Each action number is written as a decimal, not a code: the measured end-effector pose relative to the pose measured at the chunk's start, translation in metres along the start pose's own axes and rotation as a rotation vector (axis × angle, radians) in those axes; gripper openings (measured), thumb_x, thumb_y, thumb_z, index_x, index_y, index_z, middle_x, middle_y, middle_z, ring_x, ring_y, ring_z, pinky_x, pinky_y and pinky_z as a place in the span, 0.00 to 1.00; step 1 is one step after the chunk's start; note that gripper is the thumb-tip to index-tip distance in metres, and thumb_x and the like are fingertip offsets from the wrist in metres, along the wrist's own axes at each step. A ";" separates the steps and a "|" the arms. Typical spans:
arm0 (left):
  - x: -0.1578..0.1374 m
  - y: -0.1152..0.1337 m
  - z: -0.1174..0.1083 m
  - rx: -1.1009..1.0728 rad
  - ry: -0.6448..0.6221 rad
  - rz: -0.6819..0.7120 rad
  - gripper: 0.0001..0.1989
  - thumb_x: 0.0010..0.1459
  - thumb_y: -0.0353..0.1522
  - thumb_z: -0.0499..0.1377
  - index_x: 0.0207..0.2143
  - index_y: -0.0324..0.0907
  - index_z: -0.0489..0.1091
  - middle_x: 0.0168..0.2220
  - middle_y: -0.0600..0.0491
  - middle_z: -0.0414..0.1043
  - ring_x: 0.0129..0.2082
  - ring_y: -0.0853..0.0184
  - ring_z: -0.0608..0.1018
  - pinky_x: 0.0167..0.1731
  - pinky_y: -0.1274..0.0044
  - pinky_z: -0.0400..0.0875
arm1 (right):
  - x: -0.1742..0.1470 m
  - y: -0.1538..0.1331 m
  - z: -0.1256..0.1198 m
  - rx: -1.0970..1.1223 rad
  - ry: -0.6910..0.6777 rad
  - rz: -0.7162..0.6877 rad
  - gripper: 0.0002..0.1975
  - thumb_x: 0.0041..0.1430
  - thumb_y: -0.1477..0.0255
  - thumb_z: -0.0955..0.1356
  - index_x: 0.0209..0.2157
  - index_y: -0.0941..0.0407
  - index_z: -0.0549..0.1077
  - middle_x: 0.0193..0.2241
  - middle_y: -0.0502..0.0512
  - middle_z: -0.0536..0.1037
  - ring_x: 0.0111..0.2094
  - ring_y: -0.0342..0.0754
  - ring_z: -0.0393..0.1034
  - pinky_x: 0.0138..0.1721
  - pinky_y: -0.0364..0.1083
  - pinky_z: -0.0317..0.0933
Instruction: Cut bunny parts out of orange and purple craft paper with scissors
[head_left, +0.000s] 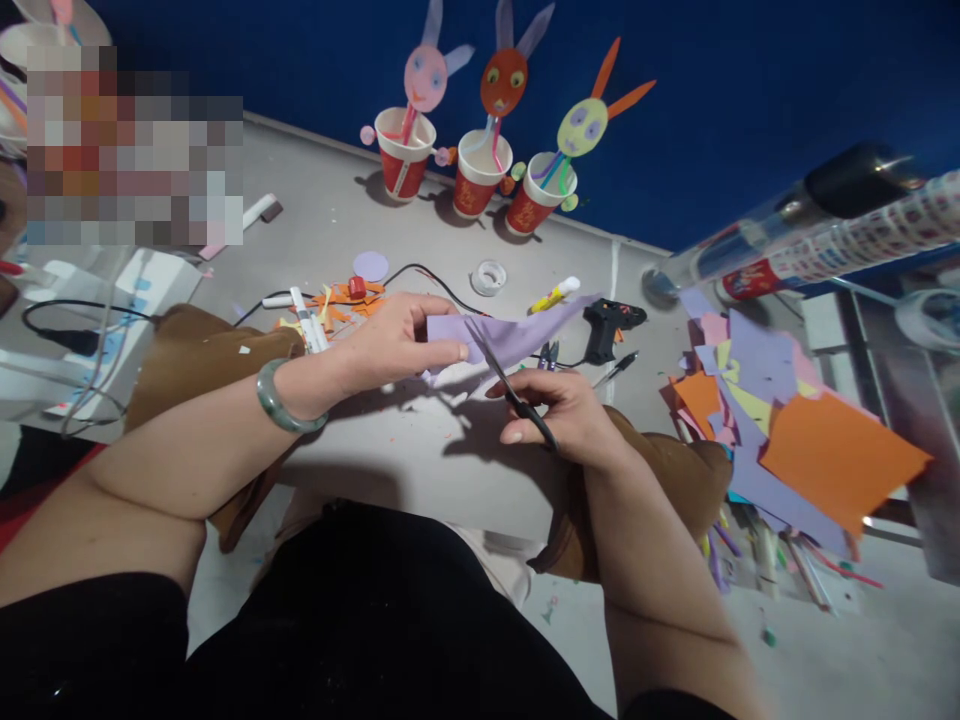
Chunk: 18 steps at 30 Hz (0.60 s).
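Note:
My left hand (405, 345) pinches the left end of a strip of purple paper (517, 338), thumb on top. The strip stretches off to the right with a curled, pointed end. Black-handled scissors (504, 378) are in my right hand (566, 415), fingers wrapped round the handles, with the blades at the paper near my left thumb. A lilac paper disc (370, 266) and orange paper scraps (330, 303) lie beyond my left hand. Past the paper are a yellow marker (555, 294) and a black glue gun (609, 328).
Three red paper cups (405, 160) with rabbit-faced paper figures stand along the blue wall. A roll of tape (489, 278) sits mid-table. At left is a white power strip (120, 310) with cables. Coloured paper sheets (840, 455) pile at right, near stacked cups (847, 245).

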<state>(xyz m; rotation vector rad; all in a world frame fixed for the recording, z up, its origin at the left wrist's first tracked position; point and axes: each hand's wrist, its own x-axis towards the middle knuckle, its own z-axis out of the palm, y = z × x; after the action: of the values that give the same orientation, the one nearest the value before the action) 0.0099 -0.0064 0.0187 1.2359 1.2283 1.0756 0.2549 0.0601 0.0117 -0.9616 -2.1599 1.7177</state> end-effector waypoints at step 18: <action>-0.001 0.002 0.002 -0.095 -0.005 0.002 0.06 0.56 0.32 0.65 0.28 0.40 0.72 0.23 0.54 0.73 0.20 0.75 0.71 0.19 0.81 0.63 | 0.000 -0.001 0.002 0.107 -0.004 0.064 0.33 0.34 0.48 0.82 0.35 0.60 0.81 0.17 0.43 0.64 0.20 0.39 0.55 0.21 0.41 0.49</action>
<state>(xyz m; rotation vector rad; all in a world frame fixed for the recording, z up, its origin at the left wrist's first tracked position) 0.0123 -0.0076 0.0211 1.1669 1.1591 1.1186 0.2539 0.0582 0.0124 -1.0096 -2.0369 1.8454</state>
